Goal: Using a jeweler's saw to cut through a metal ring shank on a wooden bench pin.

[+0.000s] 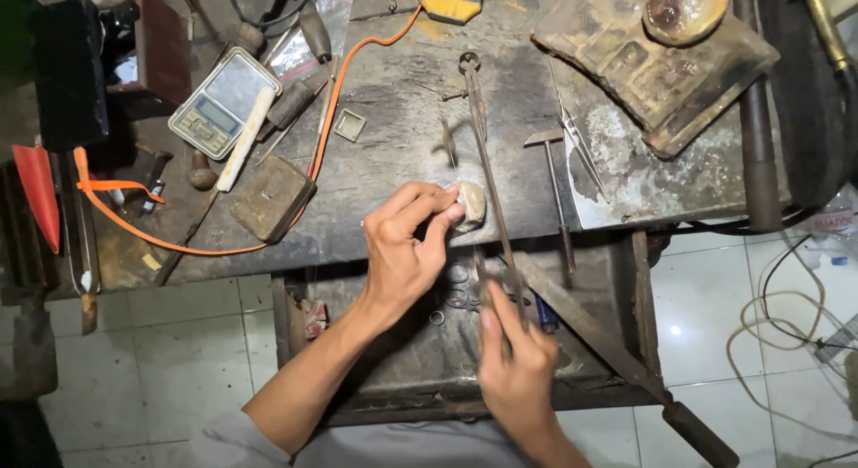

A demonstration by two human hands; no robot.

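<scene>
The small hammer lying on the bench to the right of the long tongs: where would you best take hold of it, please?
Grip the small hammer by its thin handle, near the lower end at the bench's front edge. Come from the front, on its right side. The head points away toward the back, the handle runs straight toward the person, and the long tongs crowd its left while the right hand is nearest.
</scene>
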